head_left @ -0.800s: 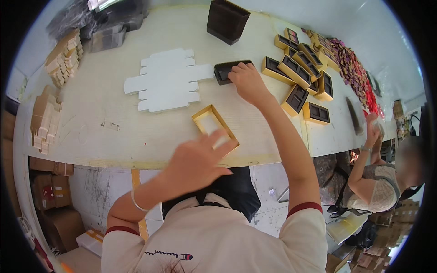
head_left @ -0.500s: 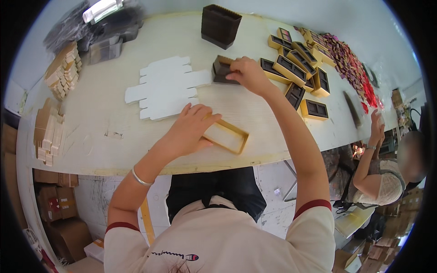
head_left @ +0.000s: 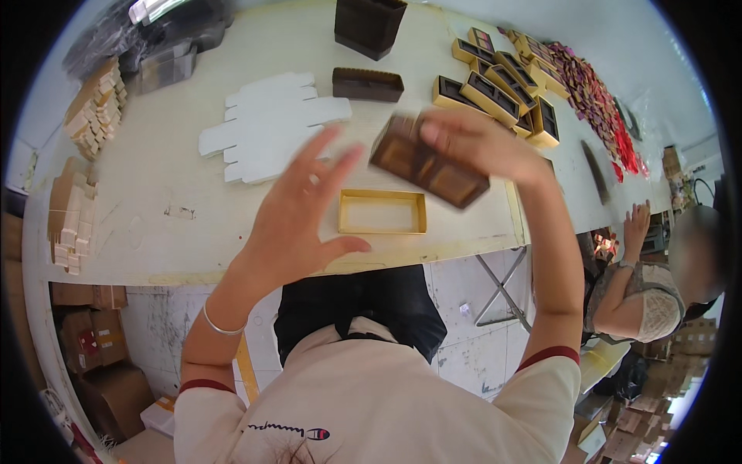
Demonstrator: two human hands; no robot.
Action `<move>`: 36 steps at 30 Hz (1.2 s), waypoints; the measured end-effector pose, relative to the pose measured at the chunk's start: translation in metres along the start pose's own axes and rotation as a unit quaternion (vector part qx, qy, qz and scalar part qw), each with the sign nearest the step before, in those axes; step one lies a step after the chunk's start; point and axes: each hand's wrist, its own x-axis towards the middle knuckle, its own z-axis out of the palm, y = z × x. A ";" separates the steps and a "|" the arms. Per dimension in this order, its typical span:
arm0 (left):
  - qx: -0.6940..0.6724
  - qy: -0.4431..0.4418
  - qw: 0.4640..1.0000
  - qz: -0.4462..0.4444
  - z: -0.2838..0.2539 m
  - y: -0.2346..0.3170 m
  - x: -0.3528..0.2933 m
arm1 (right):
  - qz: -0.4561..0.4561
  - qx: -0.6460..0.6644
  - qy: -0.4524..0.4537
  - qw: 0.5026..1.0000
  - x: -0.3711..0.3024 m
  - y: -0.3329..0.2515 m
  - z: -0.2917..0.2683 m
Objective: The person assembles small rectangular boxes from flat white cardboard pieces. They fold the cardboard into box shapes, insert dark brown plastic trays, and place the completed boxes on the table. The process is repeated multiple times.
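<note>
My right hand (head_left: pixel 481 147) grips a brown plastic insert tray (head_left: pixel 430 164) with compartments, slightly blurred and tilted above the table. Below it, close to the front edge, a gold-walled rectangular box (head_left: pixel 422 213) lies with its open top up and a pale floor inside. My left hand (head_left: pixel 297 209) hovers at the box's left side, fingers spread, with nothing in it. Behind the held tray, a short stack of brown trays (head_left: pixel 368 89) lies on the table. A taller brown stack (head_left: pixel 369 29) stands farther back.
Flat white card blanks (head_left: pixel 270 131) lie left of centre. Gold boxes with dark inserts (head_left: pixel 495 99) are heaped at the right, before a pile of small purple and red pieces (head_left: pixel 580 93). Folded cartons (head_left: pixel 73 220) line the left edge. Another person (head_left: pixel 638 301) is at the right.
My right hand has lifted a brown tray off the short stack and brought it nearer, to the right. My left hand has let go of the gold box, which now lies straight.
</note>
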 end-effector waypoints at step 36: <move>-0.156 -0.305 0.937 -0.068 0.036 -0.064 0.008 | -0.126 -0.275 0.084 0.949 -0.060 0.029 0.115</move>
